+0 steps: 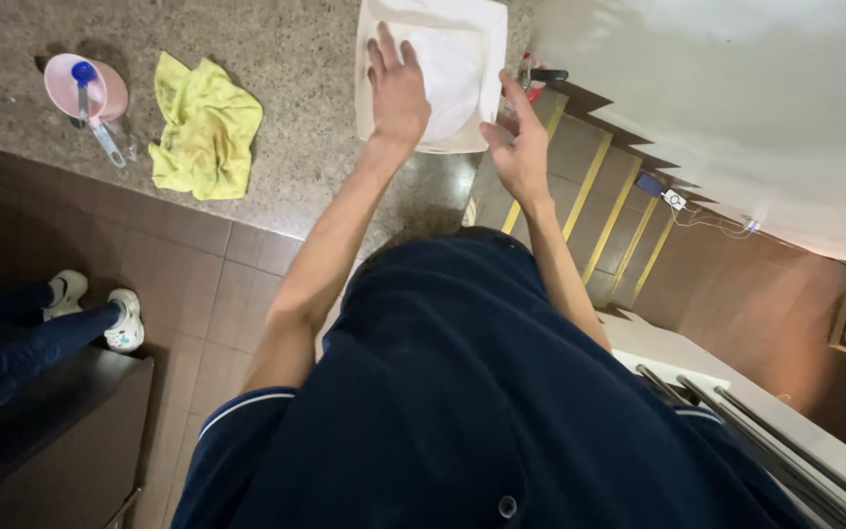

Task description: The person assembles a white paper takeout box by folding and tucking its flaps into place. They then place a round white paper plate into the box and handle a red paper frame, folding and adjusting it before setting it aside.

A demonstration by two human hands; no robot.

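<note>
A square cream-white cloth or tray [384,29] lies on the speckled stone counter [296,167], with a round white disc [447,73] on it. My left hand [399,88] rests flat on this white piece, fingers spread, palm down beside the disc. My right hand [519,142] hovers open at the piece's right edge, fingers apart, holding nothing. My dark blue shirt fills the lower view.
A crumpled yellow rag [206,127] lies on the counter to the left. Further left stands a pink bowl [85,88] with a blue-handled utensil in it. Another person's legs in dark trousers and white shoes [124,318] stand on the brown tiled floor. Stairs with yellow edging [599,186] drop to the right.
</note>
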